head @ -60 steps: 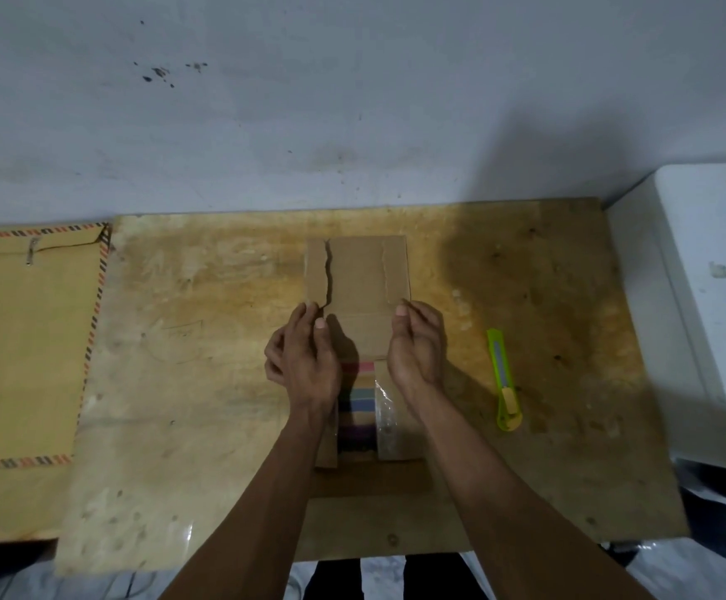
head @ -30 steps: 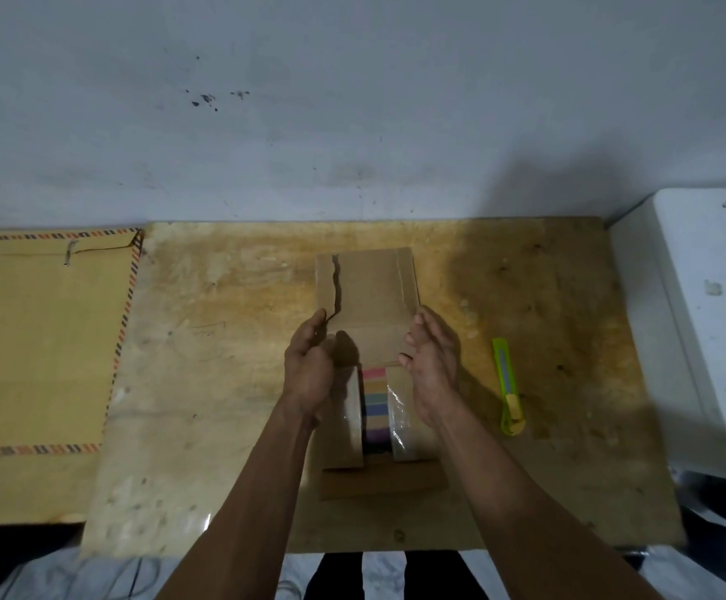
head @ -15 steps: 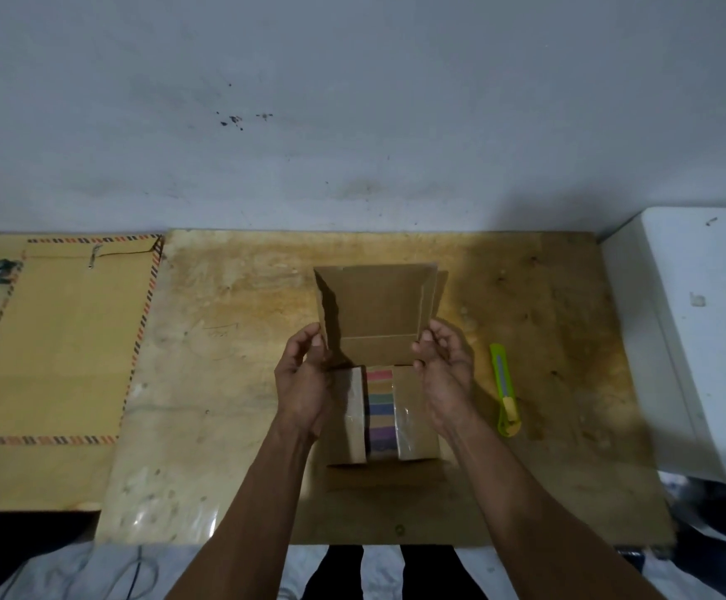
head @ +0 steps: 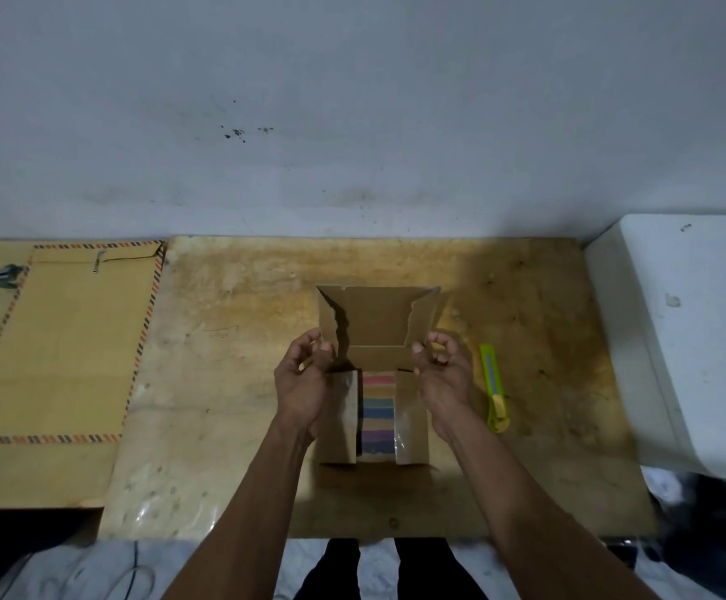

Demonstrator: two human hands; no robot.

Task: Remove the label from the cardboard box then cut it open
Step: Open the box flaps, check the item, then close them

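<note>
Both hands hover over the cardboard box [head: 374, 409], which sits at the middle of the wooden table [head: 231, 383]. Left hand [head: 305, 383], fingers loosely curled and gripping nothing, is at the box's left edge, by the torn left tab of the raised lid. Right hand [head: 441, 374], likewise curled and empty, is at the box's right edge near the right tab. Inside the box, striped contents [head: 378, 411] show between two folded flaps. Just right of the box lies a green cutter [head: 494, 389]; left of it, well apart, a brown envelope [head: 62, 344].
</note>
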